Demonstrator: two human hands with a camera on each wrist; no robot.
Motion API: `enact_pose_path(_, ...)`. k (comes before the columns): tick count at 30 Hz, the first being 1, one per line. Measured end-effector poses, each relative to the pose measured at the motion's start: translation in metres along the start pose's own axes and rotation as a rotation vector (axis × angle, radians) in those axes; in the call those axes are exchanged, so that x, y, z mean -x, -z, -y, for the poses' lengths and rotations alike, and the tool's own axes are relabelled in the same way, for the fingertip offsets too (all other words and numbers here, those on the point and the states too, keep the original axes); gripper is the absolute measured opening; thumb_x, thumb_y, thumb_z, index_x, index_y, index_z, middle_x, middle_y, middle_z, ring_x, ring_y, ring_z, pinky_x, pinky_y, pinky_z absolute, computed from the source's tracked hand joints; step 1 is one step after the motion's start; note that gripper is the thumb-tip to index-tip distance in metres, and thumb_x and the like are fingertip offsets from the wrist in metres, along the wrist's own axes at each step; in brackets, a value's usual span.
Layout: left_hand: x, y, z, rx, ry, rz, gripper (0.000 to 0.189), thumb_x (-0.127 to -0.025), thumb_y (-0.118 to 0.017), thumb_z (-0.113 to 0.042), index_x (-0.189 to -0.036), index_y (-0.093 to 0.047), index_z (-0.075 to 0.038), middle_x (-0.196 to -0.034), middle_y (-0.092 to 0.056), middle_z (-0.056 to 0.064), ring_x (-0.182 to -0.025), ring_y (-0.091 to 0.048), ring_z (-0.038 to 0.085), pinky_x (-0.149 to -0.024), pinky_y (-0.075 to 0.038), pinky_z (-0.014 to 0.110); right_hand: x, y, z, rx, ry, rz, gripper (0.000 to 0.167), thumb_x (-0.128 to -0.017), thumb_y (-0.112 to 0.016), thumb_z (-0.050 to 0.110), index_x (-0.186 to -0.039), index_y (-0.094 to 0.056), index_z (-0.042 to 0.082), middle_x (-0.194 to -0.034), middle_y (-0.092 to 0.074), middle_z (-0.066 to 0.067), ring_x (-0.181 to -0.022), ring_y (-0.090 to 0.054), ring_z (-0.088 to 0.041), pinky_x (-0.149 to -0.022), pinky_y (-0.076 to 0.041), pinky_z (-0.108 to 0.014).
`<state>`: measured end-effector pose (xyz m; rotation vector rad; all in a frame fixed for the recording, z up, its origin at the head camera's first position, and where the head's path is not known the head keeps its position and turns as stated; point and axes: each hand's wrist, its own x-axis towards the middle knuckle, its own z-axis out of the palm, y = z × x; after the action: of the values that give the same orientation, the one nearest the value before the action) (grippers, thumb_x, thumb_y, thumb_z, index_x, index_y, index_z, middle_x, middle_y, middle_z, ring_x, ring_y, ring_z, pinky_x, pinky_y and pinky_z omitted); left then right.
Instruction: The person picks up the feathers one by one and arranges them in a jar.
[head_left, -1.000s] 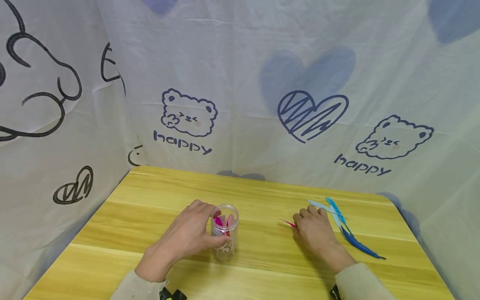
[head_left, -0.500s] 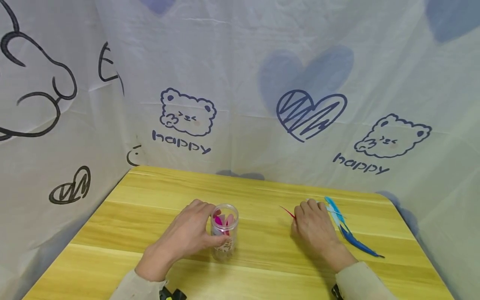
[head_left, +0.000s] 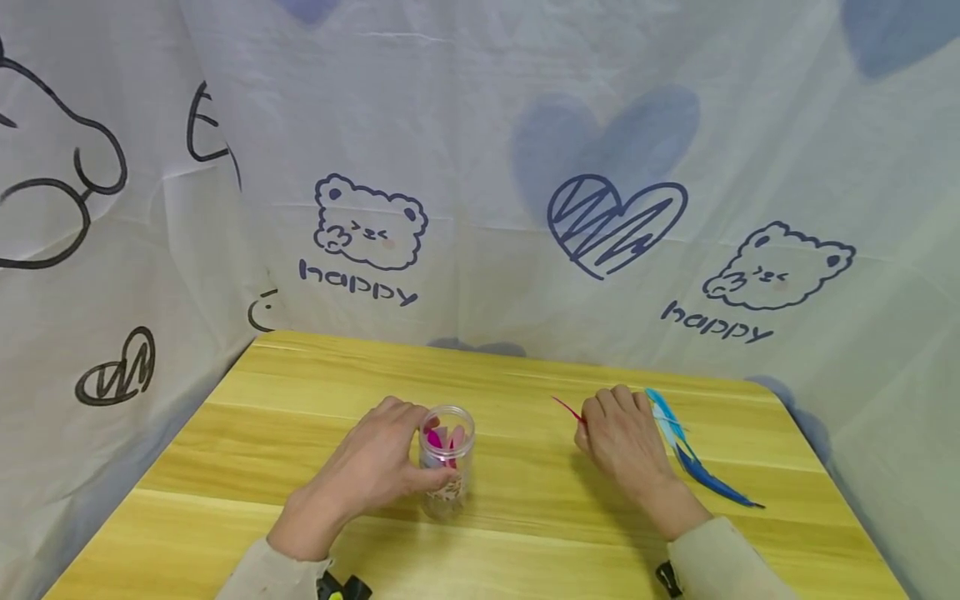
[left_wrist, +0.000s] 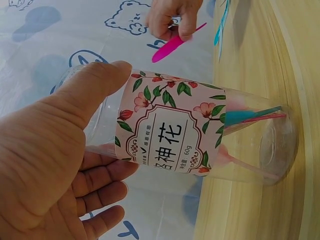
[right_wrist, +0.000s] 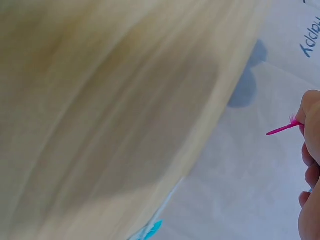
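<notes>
Though slim, a vivid magenta feather (left_wrist: 167, 49) in the right hand's (head_left: 621, 437) pinch — left hand's (head_left: 377, 458) loose curl round a flower-labelled jar (left_wrist: 192, 130).

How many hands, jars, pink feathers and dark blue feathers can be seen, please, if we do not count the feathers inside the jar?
Hands: 2, the left hand and the right hand
Jar: 1
Pink feather: 1, in the right hand
Dark blue feather: 1
Total: 5
</notes>
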<state>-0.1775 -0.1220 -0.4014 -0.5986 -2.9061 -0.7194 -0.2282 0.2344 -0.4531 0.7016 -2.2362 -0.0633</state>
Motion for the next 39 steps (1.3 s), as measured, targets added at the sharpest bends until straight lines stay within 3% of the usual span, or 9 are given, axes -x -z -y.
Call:
enact_pose_path(9, 0.000, 0.000, 0.001, 0.000, -0.009, -0.003, 0.071, -0.077, -0.089, -0.058, -0.127, -0.070, -0.013, -0.112, -0.072, -0.007, -0.116, -0.059, 0.017, -0.105, -0.051, 0.044, -0.016, 0.012, 0.009, -0.043, -0.011, -0.006, 0.025, -0.100, -0.047, 0.024, -0.083, -0.055, 0.007, -0.078, -0.053, -0.008, -0.078, -0.044, -0.031, -0.069, -0.030, -0.041)
enact_pose_path(16, 0.000, 0.001, 0.001, -0.006, -0.016, -0.006, 0.072, -0.077, -0.089, -0.059, -0.128, -0.070, -0.011, -0.112, -0.072, -0.005, -0.117, -0.059, 0.018, -0.105, -0.051, 0.045, -0.033, 0.023, 0.019, -0.063, 0.028, -0.077, 0.018, -0.097, -0.053, 0.020, -0.084, -0.057, 0.007, -0.078, -0.054, -0.006, -0.077, -0.045, -0.030, -0.068, -0.032, -0.042)
enact_pose_path(25, 0.001, 0.001, 0.001, -0.017, -0.022, -0.011, 0.073, -0.076, -0.089, -0.060, -0.127, -0.070, -0.010, -0.112, -0.072, -0.004, -0.116, -0.060, 0.019, -0.104, -0.051, 0.044, -0.045, 0.034, 0.029, -0.072, 0.034, -0.069, 0.025, -0.102, -0.048, 0.023, -0.086, -0.058, 0.007, -0.079, -0.055, -0.006, -0.079, -0.045, -0.030, -0.070, -0.033, -0.042)
enact_pose_path(39, 0.001, 0.002, 0.002, -0.010, -0.024, -0.012, 0.072, -0.076, -0.090, -0.058, -0.127, -0.071, -0.012, -0.111, -0.072, -0.006, -0.114, -0.060, 0.018, -0.101, -0.052, 0.043, -0.082, 0.058, 0.061, -0.178, 0.067, -0.130, 0.020, -0.102, -0.057, 0.021, -0.090, -0.063, 0.007, -0.083, -0.061, -0.004, -0.084, -0.048, -0.028, -0.073, -0.035, -0.041)
